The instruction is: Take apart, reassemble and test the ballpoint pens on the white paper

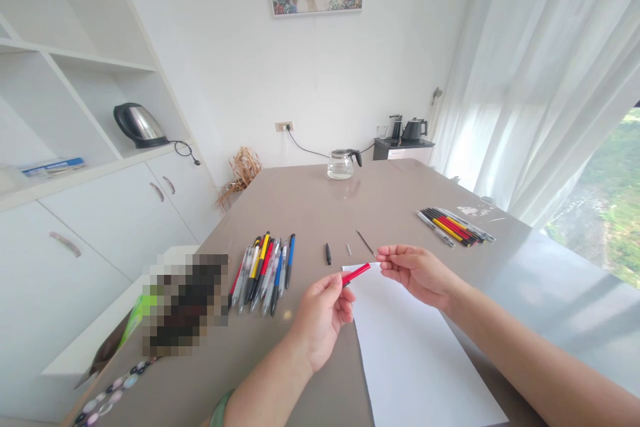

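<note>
My left hand (327, 317) is closed around a red pen barrel (357, 273), its bare end pointing up and to the right. To the right, my right hand (413, 273) has its fingers loosely stretched and slightly apart. Its fingertips are beside the near end of a thin pen refill (365, 243); whether they touch it I cannot tell. Left of the refill lie a small metal spring (349, 249) and a black pen tip section (328, 253). A white sheet of paper (415, 360) lies under both hands.
Mixed pens (263, 270) lie in a pile on the left of the table (300, 207). Another row of pens (455, 226) is at the right, near white scraps (475, 211). A glass pot (341, 165) stands at the far edge. A blurred patch covers something at the left edge.
</note>
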`<state>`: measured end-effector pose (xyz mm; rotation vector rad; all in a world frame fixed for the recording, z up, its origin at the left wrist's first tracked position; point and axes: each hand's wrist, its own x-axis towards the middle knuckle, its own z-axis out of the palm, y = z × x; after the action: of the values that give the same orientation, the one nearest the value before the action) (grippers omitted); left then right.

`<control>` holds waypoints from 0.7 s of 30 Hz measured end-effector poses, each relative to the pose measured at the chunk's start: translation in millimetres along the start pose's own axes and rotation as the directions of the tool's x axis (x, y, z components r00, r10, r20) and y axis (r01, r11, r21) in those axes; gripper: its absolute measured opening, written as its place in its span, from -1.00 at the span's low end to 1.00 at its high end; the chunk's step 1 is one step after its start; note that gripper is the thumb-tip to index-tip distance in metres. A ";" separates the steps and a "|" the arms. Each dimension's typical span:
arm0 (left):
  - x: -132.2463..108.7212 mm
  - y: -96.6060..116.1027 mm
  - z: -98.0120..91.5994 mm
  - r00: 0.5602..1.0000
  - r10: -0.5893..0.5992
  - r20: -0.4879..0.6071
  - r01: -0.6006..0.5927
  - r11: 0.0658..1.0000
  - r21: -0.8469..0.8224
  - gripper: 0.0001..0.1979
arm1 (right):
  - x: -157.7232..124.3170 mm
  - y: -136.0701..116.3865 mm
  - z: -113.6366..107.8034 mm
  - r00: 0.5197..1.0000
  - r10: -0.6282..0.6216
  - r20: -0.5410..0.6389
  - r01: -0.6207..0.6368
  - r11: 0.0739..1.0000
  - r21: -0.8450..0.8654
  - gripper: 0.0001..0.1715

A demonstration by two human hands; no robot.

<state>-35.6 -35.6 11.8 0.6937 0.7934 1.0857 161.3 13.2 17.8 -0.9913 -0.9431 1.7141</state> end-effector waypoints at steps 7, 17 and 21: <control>0.4 2.2 -1.1 1.000 -0.015 0.007 0.015 0.996 -0.082 -0.75 | 38.9 -19.4 -25.3 0.952 -0.203 -0.231 -0.017 0.715 -0.699 -0.68; 0.3 -0.7 -3.6 0.998 0.004 0.065 0.002 0.996 -0.084 -0.77 | 91.1 -24.6 -25.7 0.931 -0.219 -0.291 -0.233 0.255 -0.938 -0.92; -0.9 -0.3 -3.2 0.997 0.001 0.071 0.005 0.996 -0.084 -0.76 | 96.8 -23.7 -20.0 0.938 -0.184 -0.294 -0.265 0.167 -0.950 -0.96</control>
<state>-38.4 -36.2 10.0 0.6566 0.6835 1.0807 162.1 114.7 11.2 -2.1084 -1.8683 0.6196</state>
